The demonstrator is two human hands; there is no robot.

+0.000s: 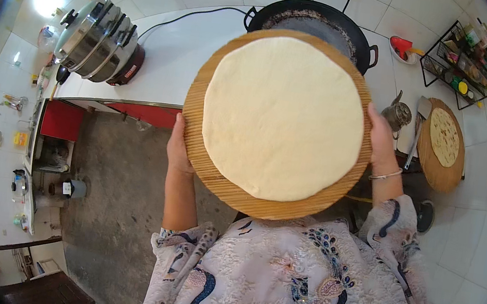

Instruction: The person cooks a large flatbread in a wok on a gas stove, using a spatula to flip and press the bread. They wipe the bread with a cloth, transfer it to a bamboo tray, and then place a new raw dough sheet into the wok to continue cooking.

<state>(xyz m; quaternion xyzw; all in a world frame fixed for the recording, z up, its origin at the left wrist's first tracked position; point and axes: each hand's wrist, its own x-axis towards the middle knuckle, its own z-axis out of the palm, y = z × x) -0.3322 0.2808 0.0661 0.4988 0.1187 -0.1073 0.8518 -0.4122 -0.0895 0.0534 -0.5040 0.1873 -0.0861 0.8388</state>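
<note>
Between my two hands I hold a round ridged wooden board (214,184) up in front of my body. A wide flat round of pale rolled dough (284,120) lies on it, covering most of its top. My left hand (179,148) grips the board's left edge, thumb up along the rim and fingers hidden beneath. On the opposite edge my right hand (381,139) does the same, a bracelet at its wrist. Just beyond the board sits a large black two-handled wok (365,45), partly covered by the board in this view.
A steamer pot (101,41) stands on the white counter (177,51) at left. To the right are a metal oil pot (397,114), a spatula (419,123) and a cooked flatbread (444,138) on another round board (438,171). Behind them stands a black spice rack (461,64).
</note>
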